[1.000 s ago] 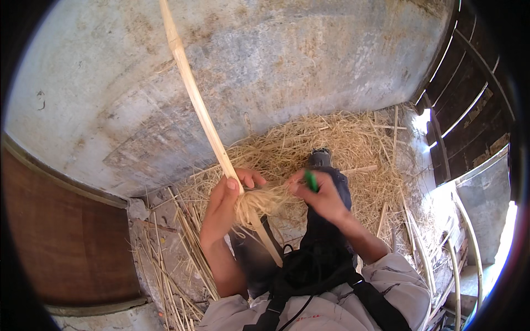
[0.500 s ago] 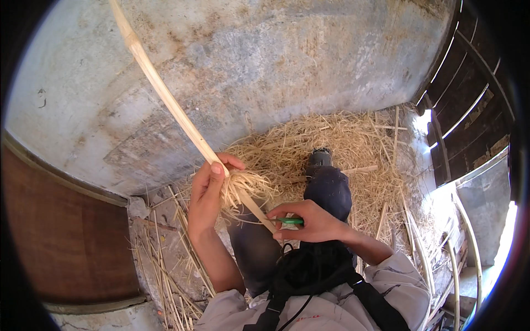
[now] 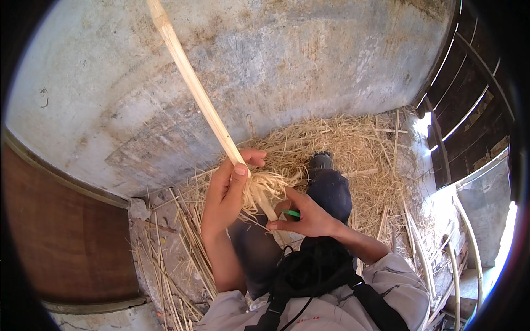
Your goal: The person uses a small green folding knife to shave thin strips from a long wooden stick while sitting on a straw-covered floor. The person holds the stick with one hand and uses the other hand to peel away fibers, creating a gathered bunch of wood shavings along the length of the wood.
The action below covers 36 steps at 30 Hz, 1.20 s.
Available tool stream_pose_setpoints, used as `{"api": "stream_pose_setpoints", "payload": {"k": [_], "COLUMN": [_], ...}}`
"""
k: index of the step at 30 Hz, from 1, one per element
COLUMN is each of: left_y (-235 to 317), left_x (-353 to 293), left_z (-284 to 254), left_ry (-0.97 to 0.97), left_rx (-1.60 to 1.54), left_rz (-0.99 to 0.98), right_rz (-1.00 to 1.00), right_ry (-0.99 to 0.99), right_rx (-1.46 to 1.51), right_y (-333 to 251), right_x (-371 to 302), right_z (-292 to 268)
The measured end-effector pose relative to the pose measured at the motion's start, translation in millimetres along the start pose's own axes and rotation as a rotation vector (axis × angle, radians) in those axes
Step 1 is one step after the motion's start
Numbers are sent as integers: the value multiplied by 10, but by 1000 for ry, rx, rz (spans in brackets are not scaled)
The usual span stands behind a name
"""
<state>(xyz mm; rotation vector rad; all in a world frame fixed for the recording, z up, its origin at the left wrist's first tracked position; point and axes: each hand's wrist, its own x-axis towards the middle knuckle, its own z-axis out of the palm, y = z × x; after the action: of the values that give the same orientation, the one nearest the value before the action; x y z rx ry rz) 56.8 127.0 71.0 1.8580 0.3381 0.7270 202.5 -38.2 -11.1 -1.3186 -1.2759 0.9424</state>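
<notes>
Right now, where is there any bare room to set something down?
The barest patch is the pale floor band between the shavings heap and the dark slatted panel on the right, though stray bits lie on it. It is crowded at left, under loose strips, and between left hand and right hand, where curled shavings bunch.

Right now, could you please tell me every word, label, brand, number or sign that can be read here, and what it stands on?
No text can be read.
Small red marking on the front of the light shirt: too small and blurred to make out.
I see no lettering on the long pale strip or on the visible part of the green tool in the right hand.
</notes>
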Motion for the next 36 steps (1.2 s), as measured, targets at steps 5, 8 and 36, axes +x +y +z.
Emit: {"api": "stream_pose_setpoints", "payload": {"k": [5, 8, 36], "left_y": [-34, -201, -172], "left_x": [-22, -160, -948], "left_z": [-20, -54, 51], "left_ry": [92, 408, -110], "left_rx": [32, 222, 368], "left_rz": [42, 144, -299], "right_rz": [-53, -59, -57], "right_ry": [30, 113, 347], "right_rx": [-93, -55, -67], "right_y": [109, 135, 182], "right_x": [29, 29, -167], "right_z": [-42, -58, -18]}}
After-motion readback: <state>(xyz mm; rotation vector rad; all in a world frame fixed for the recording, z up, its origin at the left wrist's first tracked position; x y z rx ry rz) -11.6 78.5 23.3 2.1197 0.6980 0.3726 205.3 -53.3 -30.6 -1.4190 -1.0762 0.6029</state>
